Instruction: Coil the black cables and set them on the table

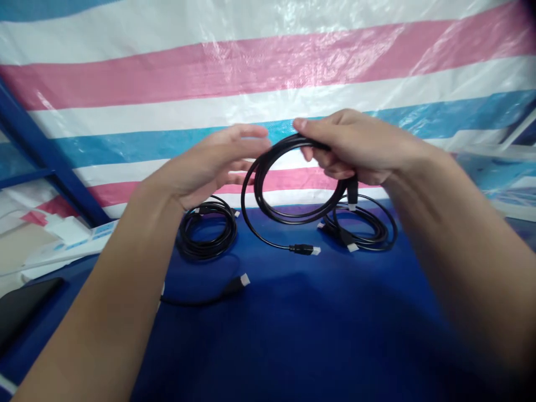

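My right hand point(355, 148) pinches the coiled black cable point(293, 190) at its twelve o'clock, above the blue table point(293, 335); my left hand point(213, 162) hovers spread at nine. Light, floppy, springy: I'd grip all loops together.

Beneath the hands lies a matt blue cloth point(293, 335); beyond them hangs a glossy, crinkled striped plastic tarp point(251, 61); between them, a smooth black rubbery cable coil point(268, 212).

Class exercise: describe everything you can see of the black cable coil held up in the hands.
The black cable coil is thin and smooth, wound into several round loops, held upright above the blue table. The right hand pinches its top; the left hand is open beside it. One loose end with a silver-tipped plug trails down; another plug hangs below the right hand.
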Motion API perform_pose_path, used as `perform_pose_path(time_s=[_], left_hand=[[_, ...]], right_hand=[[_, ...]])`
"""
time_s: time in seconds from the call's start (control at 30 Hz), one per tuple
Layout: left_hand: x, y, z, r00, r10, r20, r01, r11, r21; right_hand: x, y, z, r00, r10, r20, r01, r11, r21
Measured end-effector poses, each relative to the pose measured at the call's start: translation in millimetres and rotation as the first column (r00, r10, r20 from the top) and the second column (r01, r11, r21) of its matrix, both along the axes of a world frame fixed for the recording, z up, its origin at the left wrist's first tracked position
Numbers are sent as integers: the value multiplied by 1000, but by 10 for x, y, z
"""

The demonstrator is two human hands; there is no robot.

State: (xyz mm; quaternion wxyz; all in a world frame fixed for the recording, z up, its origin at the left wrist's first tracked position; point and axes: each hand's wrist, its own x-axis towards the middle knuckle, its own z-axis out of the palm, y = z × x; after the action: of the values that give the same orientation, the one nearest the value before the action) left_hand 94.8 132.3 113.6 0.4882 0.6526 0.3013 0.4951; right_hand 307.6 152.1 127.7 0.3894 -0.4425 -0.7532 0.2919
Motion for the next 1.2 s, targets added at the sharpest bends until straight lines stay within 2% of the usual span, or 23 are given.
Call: perform_pose_path(time_s=[0.07,0.13,0.2,0.27,0.33,0.37,0.47,0.57,0.67,0.77,0.87,0.97,1.07,1.2], left_hand=[[130,-36,5,990,45,-135,-37,997,65],[217,-72,16,975,97,-199,-74,990,122],[234,-101,38,981,110,-162,-87,986,140],[214,-116,56,997,75,-34,-70,989,133],[221,-108,41,985,18,171,-39,992,117],[249,-94,16,957,-6,291,-22,995,94],[416,-26,-119,803,-18,596,31,999,-11],[571,32,-251,690,44,722,45,994,-103],[589,43,-279,643,137,753,2,984,-180],[512,40,-218,600,232,766,-63,968,-244],[421,56,-142,580,313,752,-105,944,-312],[343,81,-90,617,343,709,-103,928,-359],[301,82,-66,650,352,673,-101,918,-383],[350,50,-81,633,395,666,-143,905,-400]], right_hand=[[-72,-35,-17,999,37,36,-37,999,-4],[-151,-95,-10,995,101,-26,-101,995,-2],[-212,-167,28,979,122,-162,-124,992,-5],[-245,-229,82,932,108,-346,-115,993,0],[-261,-261,125,830,75,-553,-82,997,12],[-269,-260,134,760,69,-646,-75,997,19],[-315,-205,100,557,44,-830,-69,998,6],[-421,-132,2,418,10,-908,-80,996,-26],[-560,-120,-103,331,-6,-944,-126,991,-50],[-677,-180,-177,318,3,-948,-179,982,-56],[-741,-250,-224,370,102,-924,-230,973,15],[-762,-277,-252,440,211,-873,-287,954,86],[-762,-256,-263,480,199,-855,-312,949,46],[-752,-203,-283,451,142,-881,-281,960,10]])
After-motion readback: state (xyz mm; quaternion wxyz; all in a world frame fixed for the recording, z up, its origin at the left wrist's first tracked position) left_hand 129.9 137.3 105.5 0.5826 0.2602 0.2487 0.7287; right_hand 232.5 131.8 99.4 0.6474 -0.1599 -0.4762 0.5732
